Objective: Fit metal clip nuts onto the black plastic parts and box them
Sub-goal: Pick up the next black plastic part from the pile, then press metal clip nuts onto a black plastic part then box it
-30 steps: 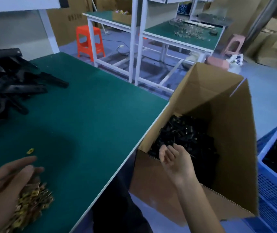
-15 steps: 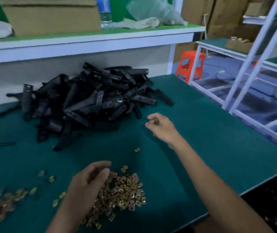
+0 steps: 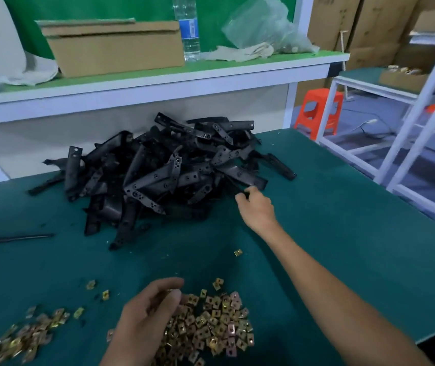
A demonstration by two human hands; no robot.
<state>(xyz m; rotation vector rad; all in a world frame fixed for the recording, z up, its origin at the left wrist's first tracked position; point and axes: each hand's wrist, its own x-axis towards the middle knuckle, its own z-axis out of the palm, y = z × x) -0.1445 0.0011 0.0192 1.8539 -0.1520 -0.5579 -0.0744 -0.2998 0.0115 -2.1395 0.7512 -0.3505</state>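
A big heap of black plastic parts [image 3: 163,170] lies at the back of the green table [image 3: 343,233]. My right hand [image 3: 257,207] reaches to the heap's right edge and pinches the end of a black part [image 3: 245,177] there. My left hand [image 3: 150,315] rests with curled fingers on the left side of a pile of brass-coloured metal clip nuts [image 3: 211,328] at the table's front; whether it holds a nut is hidden. A second, smaller pile of clip nuts [image 3: 23,336] lies at the front left.
A lone clip nut [image 3: 237,252] lies between the piles. A thin black rod [image 3: 13,239] lies at the left. The shelf above holds a cardboard box [image 3: 113,46], a water bottle [image 3: 188,27] and a plastic bag [image 3: 266,27]. An orange stool [image 3: 319,112] stands at the right.
The view swung from the carton beside the table back to the table. My right hand left the carton, crossed the table and took hold of a black part at the heap's edge.
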